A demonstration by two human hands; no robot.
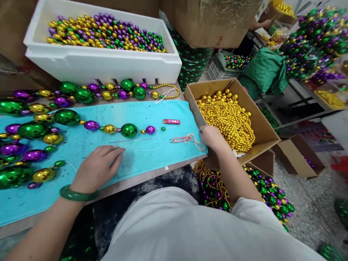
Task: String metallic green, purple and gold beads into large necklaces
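My left hand (98,166), with a green bangle (78,194) at the wrist, hovers over the turquoise cloth (146,159). Its thumb and fingers are pressed together; anything between them is too small to see. Just beyond the fingertips lies a long thin needle (133,140) beside loose white thread. Purple, gold and green beads on a string (129,130) end at a purple bead, with a small green bead (163,128) apart from it. My right hand (213,138) is closed at the near wall of the cardboard box (261,123); its grip is hidden. Small thread snips (181,139) lie left of it.
Behind the cloth stands a white foam box (108,63) of mixed beads. Gold bead strands (225,119) fill the cardboard box. More large bead garlands (32,130) cover the cloth's left end, and a red lighter-like piece (171,121) lies on it. Another person's arm (261,24) shows far right.
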